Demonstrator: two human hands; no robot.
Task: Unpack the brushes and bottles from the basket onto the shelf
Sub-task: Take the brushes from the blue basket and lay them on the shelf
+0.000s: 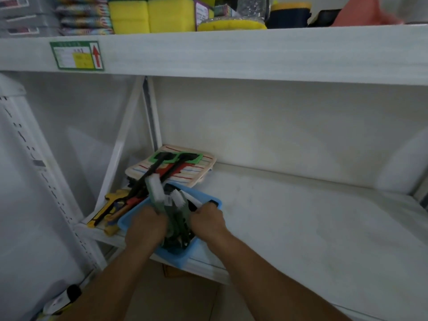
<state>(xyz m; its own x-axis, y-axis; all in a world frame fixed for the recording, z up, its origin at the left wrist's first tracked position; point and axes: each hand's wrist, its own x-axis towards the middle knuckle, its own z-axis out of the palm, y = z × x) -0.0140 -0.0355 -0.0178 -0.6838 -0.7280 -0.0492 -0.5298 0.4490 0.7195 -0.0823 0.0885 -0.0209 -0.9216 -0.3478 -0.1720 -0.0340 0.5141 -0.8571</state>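
A blue plastic basket [214, 201] rests on the white lower shelf [289, 216], near its front left. Green-handled brushes with white bristles [155, 188] stick up out of it, over darker items I cannot make out. My left hand [146, 228] is closed around the green brush handles at the basket's left side. My right hand [208, 220] is closed on the basket's right rim by a dark handle slot. No bottles can be made out.
Behind the basket lie a striped mat [196, 170] with two long black and red brushes [166, 167] on it, and yellow-black tools [108, 207] at the shelf's left end. The upper shelf [231, 52] holds yellow sponges [150, 15]. White uprights stand left.
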